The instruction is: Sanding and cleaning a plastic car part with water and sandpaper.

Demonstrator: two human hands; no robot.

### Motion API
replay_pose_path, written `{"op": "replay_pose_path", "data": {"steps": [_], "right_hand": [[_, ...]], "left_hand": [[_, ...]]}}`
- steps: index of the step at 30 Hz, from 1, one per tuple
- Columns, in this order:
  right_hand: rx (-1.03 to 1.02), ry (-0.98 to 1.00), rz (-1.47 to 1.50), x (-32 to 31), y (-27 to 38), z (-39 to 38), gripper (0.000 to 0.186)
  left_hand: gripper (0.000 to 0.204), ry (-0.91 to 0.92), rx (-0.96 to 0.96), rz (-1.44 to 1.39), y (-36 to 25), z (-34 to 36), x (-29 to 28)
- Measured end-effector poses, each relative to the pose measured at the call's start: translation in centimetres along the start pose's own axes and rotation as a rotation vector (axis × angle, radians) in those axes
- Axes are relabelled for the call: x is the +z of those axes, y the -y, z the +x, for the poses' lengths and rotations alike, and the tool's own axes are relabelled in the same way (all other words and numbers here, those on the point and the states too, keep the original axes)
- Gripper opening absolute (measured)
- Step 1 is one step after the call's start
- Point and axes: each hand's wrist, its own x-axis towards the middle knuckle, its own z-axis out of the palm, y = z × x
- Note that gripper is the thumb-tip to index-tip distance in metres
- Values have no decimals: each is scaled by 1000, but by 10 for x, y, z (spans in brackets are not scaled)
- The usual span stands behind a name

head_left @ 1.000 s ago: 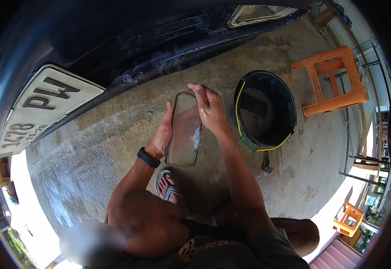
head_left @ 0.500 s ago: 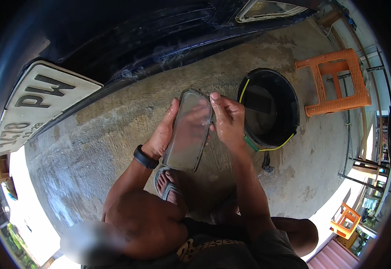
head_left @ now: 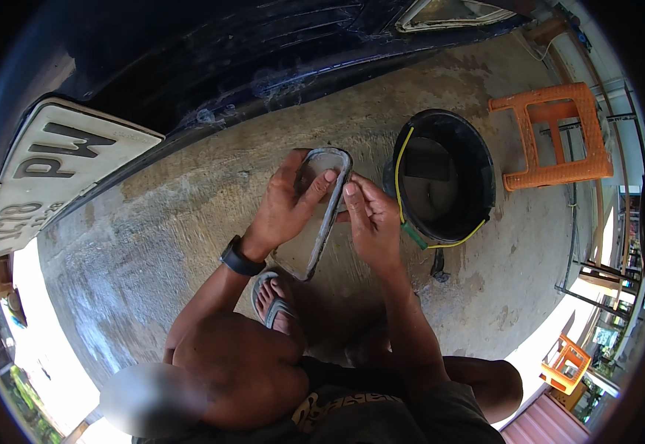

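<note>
left hand [head_left: 282, 211]: grasping the clear panel [head_left: 324, 231], thumb over its face
clear panel: tilted, its lower end jutting free below the grip
right hand [head_left: 374, 226]: thumb and fingers holding the panel's right rim
black bucket [head_left: 478, 166]: on the concrete floor [head_left: 167, 229], beside the right hand

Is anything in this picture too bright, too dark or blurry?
Head view: sunlit ground at lower left glares white, while the dark vehicle sinks into shadow; also in the head view, a pale patch at lower left is blurred, whereas the left hand, right hand and clear case look fairly sharp.
</note>
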Motion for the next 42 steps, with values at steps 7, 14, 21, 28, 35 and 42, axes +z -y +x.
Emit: {"op": "replay_pose_path", "data": {"steps": [7, 14, 21, 28, 35, 42], "right_hand": [[-268, -174, -399, 12, 2, 1, 17], [-64, -138, -433, 3, 0, 15, 26], [136, 91, 34, -3, 5, 26, 28], [-128, -10, -249, 14, -27, -4, 27], [-66, 39, -280, 32, -43, -28, 40], [82, 103, 4, 19, -63, -27, 46]], "left_hand": [[34, -52, -5, -31, 5, -4, 1], [37, -109, 117, 208, 14, 0, -3], [33, -105, 57, 92, 17, 3, -14], [37, -161, -21, 142, 16, -2, -9], [32, -298, -147, -11, 20, 2, -28], [18, -297, -92, -236, 37, 10, -41]]}}
